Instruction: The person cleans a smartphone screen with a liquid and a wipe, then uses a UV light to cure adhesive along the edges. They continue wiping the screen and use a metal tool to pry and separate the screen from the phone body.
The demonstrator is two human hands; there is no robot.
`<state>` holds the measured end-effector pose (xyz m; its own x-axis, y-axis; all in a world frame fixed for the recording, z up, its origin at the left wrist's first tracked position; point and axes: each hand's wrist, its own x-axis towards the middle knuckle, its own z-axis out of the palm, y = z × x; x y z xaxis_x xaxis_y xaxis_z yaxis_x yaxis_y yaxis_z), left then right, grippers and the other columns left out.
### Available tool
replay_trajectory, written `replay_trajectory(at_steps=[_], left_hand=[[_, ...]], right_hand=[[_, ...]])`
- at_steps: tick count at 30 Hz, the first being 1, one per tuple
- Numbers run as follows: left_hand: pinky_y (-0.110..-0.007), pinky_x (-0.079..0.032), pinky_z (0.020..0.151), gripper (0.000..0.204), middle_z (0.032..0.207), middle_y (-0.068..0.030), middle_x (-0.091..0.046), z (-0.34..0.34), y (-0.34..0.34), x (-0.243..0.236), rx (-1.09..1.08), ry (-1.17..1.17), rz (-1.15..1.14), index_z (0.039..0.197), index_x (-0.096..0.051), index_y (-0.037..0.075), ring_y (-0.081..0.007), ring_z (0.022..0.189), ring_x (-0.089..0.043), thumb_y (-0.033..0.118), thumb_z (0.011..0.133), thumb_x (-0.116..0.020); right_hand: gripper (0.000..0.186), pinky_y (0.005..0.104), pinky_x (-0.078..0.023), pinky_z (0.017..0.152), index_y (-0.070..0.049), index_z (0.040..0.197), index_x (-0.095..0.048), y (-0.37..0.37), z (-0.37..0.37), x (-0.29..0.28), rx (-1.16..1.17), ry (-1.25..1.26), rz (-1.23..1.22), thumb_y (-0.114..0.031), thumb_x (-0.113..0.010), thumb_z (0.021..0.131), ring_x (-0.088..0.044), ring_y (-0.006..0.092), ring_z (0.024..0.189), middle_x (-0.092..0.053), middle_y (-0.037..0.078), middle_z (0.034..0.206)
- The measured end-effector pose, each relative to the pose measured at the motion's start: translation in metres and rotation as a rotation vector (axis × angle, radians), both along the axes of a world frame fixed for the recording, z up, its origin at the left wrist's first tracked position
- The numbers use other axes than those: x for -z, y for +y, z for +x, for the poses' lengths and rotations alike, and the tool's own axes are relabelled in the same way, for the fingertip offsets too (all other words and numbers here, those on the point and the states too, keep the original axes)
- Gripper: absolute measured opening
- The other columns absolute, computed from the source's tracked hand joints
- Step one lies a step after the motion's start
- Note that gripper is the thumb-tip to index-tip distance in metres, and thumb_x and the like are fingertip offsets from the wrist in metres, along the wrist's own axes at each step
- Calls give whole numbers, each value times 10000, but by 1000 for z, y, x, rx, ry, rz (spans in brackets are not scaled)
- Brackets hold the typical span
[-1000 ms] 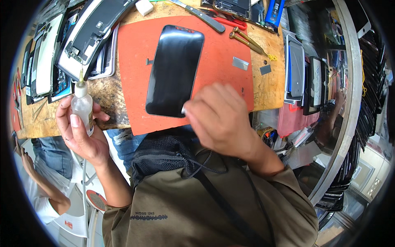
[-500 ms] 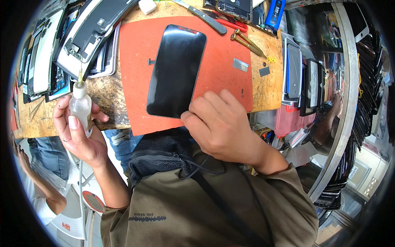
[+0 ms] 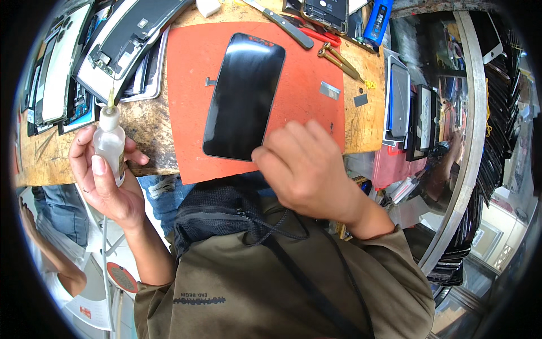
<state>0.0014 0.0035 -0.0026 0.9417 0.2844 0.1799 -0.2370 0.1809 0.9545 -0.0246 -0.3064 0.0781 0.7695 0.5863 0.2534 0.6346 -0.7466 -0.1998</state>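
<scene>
A phone screen (image 3: 244,96), black and glossy, lies face up and slightly slanted on an orange-red mat (image 3: 189,124). A short flex cable (image 3: 210,82) sticks out from its left edge. My right hand (image 3: 305,166) is closed at the screen's lower right corner, its thumb beside that corner. The fingertips are curled under, and whatever they hold is hidden. Away to the left, my left hand (image 3: 107,178) is wrapped round a small clear dropper bottle (image 3: 110,144). The bottle stands upright in my grip, with a white cap and a thin needle tip pointing up.
Opened phones and tablets (image 3: 121,45) are piled at the left of the wooden bench (image 3: 149,127). Along the back lie a grey-handled blade (image 3: 288,29), brass-coloured tweezers (image 3: 341,59) and a blue tool (image 3: 377,22). Small flat pieces (image 3: 329,90) rest at right. Another person's arm (image 3: 53,254) shows lower left.
My right hand has shifted slightly at the screen's corner, the thumb now a touch farther right. The left hand still holds the bottle upright. The whole view has drifted a little.
</scene>
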Motion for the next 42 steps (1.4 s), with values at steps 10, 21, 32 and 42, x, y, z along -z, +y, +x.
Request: replay_trajectory(at_steps=[10,21,32,42], left_hand=[[-348,-645,628,512,1265,-227,-671,0,-3,-1,-2,-4,-11,1492,-509,-71,-250,937,-732,260,1118,-621],[-344,-653,633,508,1272,-225,-669,0,1,2,11,-14,-11,1493,-506,-72,-245,936,-733,251,1118,-623],[-340,-650,636,502,1288,-223,-666,0,-2,0,5,-10,-27,1492,-509,-67,-238,931,-727,252,1119,-614],[-341,-643,628,515,1284,-224,-666,0,-1,2,-3,-13,-15,1492,-511,-64,-245,926,-727,270,1118,-625]], right_hand=[[181,400,-406,678,-48,986,-736,-4,-1,-5,-9,88,27,-74,-768,810,-606,242,809,-633,54,925],[163,398,-405,669,-54,956,-737,-11,15,1,-6,56,59,-82,-766,798,-597,235,778,-616,56,914],[170,400,-414,693,-51,947,-698,-6,4,-1,-32,51,13,-138,-724,804,-576,248,818,-558,65,914],[165,396,-419,712,-57,942,-673,-7,5,-2,-43,55,14,-161,-694,817,-566,249,852,-531,71,919]])
